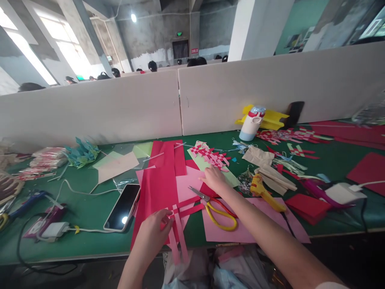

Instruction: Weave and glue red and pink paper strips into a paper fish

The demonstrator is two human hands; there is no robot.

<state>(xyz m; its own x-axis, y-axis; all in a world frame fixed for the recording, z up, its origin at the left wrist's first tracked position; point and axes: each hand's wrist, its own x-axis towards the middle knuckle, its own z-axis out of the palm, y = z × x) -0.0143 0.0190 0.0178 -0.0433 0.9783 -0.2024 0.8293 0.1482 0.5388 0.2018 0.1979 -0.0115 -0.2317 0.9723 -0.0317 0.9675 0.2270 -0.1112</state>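
Note:
My left hand (152, 229) is closed on a small weave of pink and red paper strips (180, 230) near the table's front edge. Two pink strips hang down over the edge, and red ones stick out to the right. Farther forward, my right hand (214, 179) rests over a pink paper sheet (188, 184), its fingers bent together; what they pinch, if anything, is hidden. Finished-looking pink and red woven pieces (210, 155) lie just beyond it on light green paper. Scissors (221, 216) with yellow and red handles lie below my right hand, blades pointing left.
A phone (122, 208) lies left of the red paper (158, 192). To the right are a yellow glue gun (264, 192), a white bottle (252, 124) and red paper squares (308, 206). Cables and chargers (55, 230) lie leftward. A pale partition (120, 108) borders the back.

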